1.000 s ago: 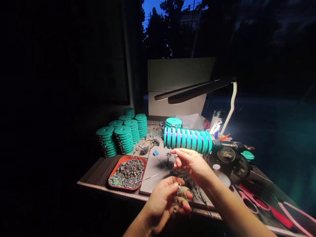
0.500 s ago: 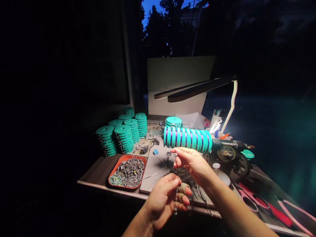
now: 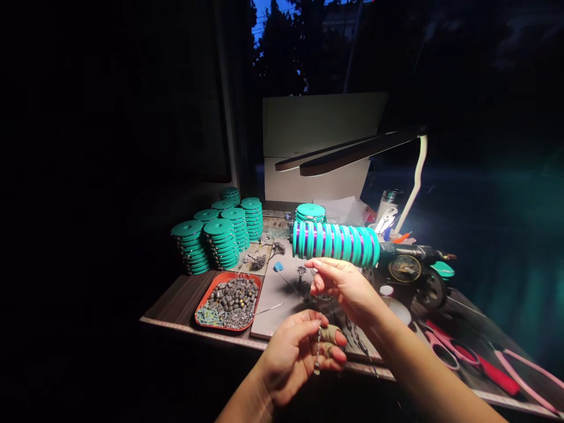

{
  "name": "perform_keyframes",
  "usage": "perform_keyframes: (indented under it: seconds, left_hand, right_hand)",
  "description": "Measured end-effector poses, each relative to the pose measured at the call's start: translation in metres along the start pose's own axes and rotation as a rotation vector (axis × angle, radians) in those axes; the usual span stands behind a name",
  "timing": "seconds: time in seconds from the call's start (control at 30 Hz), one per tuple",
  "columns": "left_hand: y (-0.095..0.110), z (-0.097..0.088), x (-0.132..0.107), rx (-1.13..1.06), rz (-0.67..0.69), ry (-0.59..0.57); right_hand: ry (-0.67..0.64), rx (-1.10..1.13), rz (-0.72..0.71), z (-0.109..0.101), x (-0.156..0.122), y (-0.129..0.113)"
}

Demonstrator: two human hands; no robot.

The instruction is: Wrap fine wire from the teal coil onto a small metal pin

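Note:
Low in the middle, my left hand (image 3: 293,352) is closed in a pinch of thumb and forefinger. From it hangs a small beaded metal strand with a round end (image 3: 317,358), perhaps fishing tackle. Tan tape wraps some of its fingers. Above and to the right, my right hand (image 3: 346,288) pinches thumb and forefinger together; anything between them is too fine to make out. Just beyond its fingertips lies a row of turquoise spools (image 3: 335,244) with purple between them, mounted sideways on a dark winding device (image 3: 405,267).
Stacks of turquoise discs (image 3: 219,244) stand at the left, behind a red tray (image 3: 198,322) of dark weights and small metal parts. Pink-handled scissors (image 3: 445,352) and pink-handled pliers (image 3: 524,373) lie at the right. A lamp (image 3: 352,154) overhangs the table; a bottle (image 3: 388,202) stands behind.
The metal strand under my left hand has shifted slightly right, and the left hand's taped fingers moved a little that way too. My right hand holds nearly the same pose; the view tilted slightly.

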State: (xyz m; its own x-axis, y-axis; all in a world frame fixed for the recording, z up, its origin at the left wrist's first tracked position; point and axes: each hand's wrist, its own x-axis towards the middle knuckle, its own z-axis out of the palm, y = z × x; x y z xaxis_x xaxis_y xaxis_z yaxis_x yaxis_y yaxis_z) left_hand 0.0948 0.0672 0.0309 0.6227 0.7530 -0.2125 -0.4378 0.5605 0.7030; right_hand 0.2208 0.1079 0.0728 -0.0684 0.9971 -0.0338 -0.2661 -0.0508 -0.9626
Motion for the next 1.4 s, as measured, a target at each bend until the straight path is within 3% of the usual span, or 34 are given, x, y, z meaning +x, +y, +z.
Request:
perform_keyframes:
  seconds: [0.23,0.53,0.67,0.8,1.0,1.2,1.3,1.4]
  left_hand:
    - [-0.002,-0.004,-0.001,0.018,-0.003,0.025]
    - [-0.008,-0.007,-0.006,0.021,0.000,0.018]
    - [-0.010,-0.006,-0.006,0.031,0.025,0.066]
    - [-0.011,-0.007,-0.005,0.006,0.074,0.043]
    - [-0.013,-0.007,-0.004,0.013,0.094,-0.009]
    - [-0.014,-0.005,-0.004,0.029,0.090,0.025]
    - [-0.020,-0.009,-0.005,0.002,0.106,0.073]
    - [-0.031,-0.015,-0.005,0.091,0.151,0.128]
  right_hand:
    - [-0.044,-0.052,-0.012,-0.004,-0.001,0.000]
    - [-0.261,-0.314,0.095,-0.026,-0.037,0.028]
    - [-0.222,-0.413,0.047,-0.025,-0.038,0.028]
    - [-0.194,-0.369,0.013,-0.019,-0.039,0.028]
    - [-0.200,-0.247,0.071,-0.020,-0.044,0.033]
    - [-0.218,-0.282,0.067,-0.022,-0.043,0.037]
    - [-0.058,-0.399,-0.060,-0.016,-0.049,0.038]
    - [0.234,-0.626,-0.393,-0.006,-0.058,0.038]
